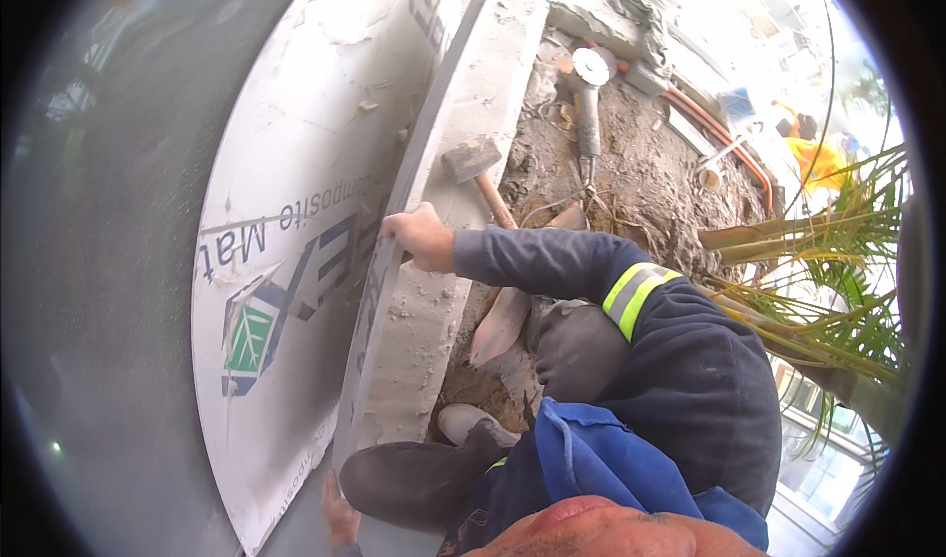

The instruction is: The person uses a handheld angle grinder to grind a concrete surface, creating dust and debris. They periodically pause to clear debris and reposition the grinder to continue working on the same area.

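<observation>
My right hand (422, 234) grips the upper edge of a long, narrow grey board (360, 370) standing along a rough concrete ledge (429, 340). My left hand (340, 513) is low at the bottom of the view, at that board's near end, partly hidden by my knee, its fingers curled at the edge. Just above my right hand, a hammer (471, 161) with a grey head and wooden handle lies on the ledge. Left of the board a large white printed panel (266, 193) stands against a grey surface.
An angle grinder (589, 114) with a white disc lies on the dirt bed (641, 173) beside an orange pipe (749, 158). Palm stems and leaves (838, 281) crowd the right. A yellow bag-like object (813, 158) sits behind them. My knees and boot occupy the near ledge and dirt.
</observation>
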`<control>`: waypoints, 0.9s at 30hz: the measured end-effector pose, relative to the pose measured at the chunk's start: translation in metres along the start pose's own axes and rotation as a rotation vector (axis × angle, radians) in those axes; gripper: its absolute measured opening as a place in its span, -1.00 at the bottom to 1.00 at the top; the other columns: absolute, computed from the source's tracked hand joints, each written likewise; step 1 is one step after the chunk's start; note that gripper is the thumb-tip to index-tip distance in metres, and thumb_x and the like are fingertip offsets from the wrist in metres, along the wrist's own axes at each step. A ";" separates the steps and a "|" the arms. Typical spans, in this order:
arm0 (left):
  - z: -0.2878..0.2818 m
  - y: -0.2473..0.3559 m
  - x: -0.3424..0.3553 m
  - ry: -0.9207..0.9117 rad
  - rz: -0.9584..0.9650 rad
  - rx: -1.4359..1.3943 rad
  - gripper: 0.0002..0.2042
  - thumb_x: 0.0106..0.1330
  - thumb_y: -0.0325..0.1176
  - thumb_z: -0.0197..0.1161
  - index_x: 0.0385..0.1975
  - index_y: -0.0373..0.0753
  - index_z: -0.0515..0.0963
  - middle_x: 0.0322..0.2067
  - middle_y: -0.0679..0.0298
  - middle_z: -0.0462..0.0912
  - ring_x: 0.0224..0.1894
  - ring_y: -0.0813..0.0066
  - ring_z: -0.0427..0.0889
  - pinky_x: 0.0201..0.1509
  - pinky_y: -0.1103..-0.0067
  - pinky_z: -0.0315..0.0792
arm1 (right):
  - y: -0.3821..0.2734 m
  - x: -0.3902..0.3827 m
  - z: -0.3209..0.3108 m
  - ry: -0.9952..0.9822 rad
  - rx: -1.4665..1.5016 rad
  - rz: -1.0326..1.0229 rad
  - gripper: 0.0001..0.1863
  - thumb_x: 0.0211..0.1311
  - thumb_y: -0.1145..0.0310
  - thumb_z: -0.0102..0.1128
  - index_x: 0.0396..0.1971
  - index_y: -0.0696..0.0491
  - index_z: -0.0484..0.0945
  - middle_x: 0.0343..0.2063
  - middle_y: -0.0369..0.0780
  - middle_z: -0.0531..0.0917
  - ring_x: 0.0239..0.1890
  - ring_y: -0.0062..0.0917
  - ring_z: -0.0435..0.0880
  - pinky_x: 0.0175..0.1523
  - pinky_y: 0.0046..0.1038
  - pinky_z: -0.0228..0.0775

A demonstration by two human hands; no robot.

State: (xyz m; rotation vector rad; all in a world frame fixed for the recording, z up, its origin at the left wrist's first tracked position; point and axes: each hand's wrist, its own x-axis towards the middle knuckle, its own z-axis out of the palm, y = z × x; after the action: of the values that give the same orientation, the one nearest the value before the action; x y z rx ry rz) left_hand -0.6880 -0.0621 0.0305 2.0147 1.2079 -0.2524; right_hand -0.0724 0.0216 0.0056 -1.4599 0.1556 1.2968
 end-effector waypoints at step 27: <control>0.003 0.065 -0.021 0.148 0.042 0.221 -0.18 0.28 -0.20 0.42 0.44 -0.51 0.20 0.36 -0.31 0.36 0.41 -0.25 0.36 0.50 0.14 0.25 | -0.018 0.002 -0.049 -0.189 0.071 -0.154 -0.40 0.04 0.47 0.40 -0.02 0.36 0.23 -0.22 -0.02 0.56 -0.29 -0.32 0.72 -0.33 -0.34 0.65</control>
State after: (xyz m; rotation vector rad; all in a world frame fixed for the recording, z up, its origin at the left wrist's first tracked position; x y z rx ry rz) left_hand -0.6449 -0.0952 0.0721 2.2819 1.2739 -0.2276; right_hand -0.0297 -0.0084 0.0044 -1.2565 -0.0356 1.2820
